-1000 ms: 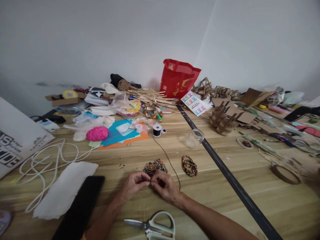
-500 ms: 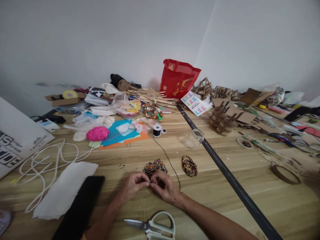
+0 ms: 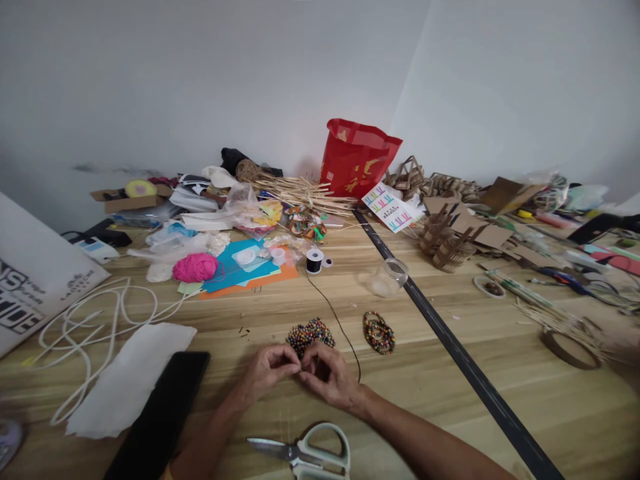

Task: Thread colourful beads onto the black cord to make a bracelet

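Observation:
My left hand [image 3: 270,367] and my right hand [image 3: 331,377] meet fingertip to fingertip, each in a pinch. Whatever lies between the fingers is too small to make out. Just behind them is a pile of multicoloured beads [image 3: 310,333], partly covered by the fingers. A thin black cord [image 3: 334,310] runs from a spool [image 3: 314,261] down to my right wrist, where it passes out of sight. To the right lie beaded bracelets [image 3: 379,333]. Scissors with pale handles [image 3: 320,450] rest on the table below my hands, blades pointing left.
A black phone-like slab [image 3: 160,413] and white paper [image 3: 131,380] lie left, beside a white cable [image 3: 117,313]. A clear jar [image 3: 389,278] stands near a dark strip [image 3: 450,340] crossing the table. Pink yarn [image 3: 195,267], a red bag [image 3: 357,160] and small woven baskets [image 3: 445,243] sit farther back.
Almost nothing differs. The fingertips of both hands have shifted very slightly, still pinched together in the same spot.

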A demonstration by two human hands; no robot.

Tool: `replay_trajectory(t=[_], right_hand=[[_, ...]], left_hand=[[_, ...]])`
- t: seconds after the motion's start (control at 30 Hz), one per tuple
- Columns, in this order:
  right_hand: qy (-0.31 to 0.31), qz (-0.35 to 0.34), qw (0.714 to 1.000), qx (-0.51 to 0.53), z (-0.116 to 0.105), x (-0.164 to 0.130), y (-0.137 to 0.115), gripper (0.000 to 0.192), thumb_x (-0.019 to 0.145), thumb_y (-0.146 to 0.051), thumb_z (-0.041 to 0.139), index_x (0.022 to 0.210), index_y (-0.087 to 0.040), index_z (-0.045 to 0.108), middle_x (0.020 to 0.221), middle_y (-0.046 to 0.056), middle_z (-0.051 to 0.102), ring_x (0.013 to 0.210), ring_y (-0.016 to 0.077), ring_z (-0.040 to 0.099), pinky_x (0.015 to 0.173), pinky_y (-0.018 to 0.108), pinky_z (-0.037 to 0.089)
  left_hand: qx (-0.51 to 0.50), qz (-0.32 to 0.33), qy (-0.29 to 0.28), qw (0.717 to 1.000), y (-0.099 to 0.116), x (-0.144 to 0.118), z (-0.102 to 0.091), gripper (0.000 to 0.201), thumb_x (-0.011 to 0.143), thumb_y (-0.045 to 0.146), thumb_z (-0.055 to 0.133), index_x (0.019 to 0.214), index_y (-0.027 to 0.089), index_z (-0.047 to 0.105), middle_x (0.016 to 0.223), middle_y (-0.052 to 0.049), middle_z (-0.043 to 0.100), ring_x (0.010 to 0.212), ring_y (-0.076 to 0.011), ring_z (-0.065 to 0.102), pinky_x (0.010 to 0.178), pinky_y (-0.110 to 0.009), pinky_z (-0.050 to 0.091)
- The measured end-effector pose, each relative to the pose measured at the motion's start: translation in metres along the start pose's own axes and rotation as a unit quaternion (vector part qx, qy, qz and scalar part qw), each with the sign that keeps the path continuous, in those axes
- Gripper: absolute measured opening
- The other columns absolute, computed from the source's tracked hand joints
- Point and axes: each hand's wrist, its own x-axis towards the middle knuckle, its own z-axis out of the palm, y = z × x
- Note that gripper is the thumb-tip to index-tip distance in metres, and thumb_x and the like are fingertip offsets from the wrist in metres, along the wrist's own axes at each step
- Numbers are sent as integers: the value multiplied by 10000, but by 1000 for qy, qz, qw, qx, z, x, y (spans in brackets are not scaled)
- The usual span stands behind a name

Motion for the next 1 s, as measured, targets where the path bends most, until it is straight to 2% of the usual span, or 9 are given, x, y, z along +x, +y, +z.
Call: replay_trajectory(t=[0.13,0.4,0.77,1.0], right_hand=[[-4,21,1000,15,3,-2,3,153,835,-316,598,818,-167,567,642,-18,534,533,89,456,483,187,343],[18,3,1000,0,3,-2,6,213,857,-362,582,787,-162,607,669,17,607,585,113,532,533,204,408],[9,-58,998,-7,0,2,2,144,880,-258,549,797,-162,617,731,53,608,678,148,546,606,244,418],[14,-47,999,-16,1,2,3,122,865,-242,565,783,-165,614,699,35,597,635,133,528,570,227,399]], left_hand=[[-6,10,-4,1000,-3,1,0,242,629,336,766,616,129,641,631,-1,603,618,-132,535,601,-231,399],[4,-5,6,1000,0,-1,0,222,646,321,747,641,128,637,631,1,596,620,-129,522,606,-230,387],[-6,3,1,1000,-5,1,-1,232,629,319,765,626,127,636,617,8,584,597,-119,511,584,-223,381],[6,-5,7,1000,0,0,0,242,635,338,760,630,127,641,622,2,594,602,-121,509,584,-223,382]])
